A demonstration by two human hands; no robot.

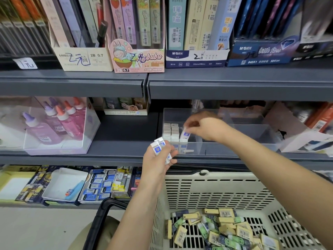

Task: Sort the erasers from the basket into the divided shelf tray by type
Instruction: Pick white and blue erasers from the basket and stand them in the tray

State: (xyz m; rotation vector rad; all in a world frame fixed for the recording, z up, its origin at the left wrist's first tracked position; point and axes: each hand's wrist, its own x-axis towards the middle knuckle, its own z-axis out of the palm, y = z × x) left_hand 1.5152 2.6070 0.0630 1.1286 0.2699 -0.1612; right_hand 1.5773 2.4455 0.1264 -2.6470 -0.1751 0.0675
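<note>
Several white, blue-labelled erasers [158, 147] in grip of left hand [156, 164]; one eraser [185, 134] in pinch of right hand [204, 127].

Upper shelf, left to right: cream box [84, 60] printed "2B 0.7"; pink box [138, 60] labelled "2B 0.7" at its lower edge; white-and-navy box [196, 59] marked "M&G", with handwritten "2" beside "HB"; blue box [259, 54] bearing "M&G", "840X1" and, apparently, "Little Stars".
</note>
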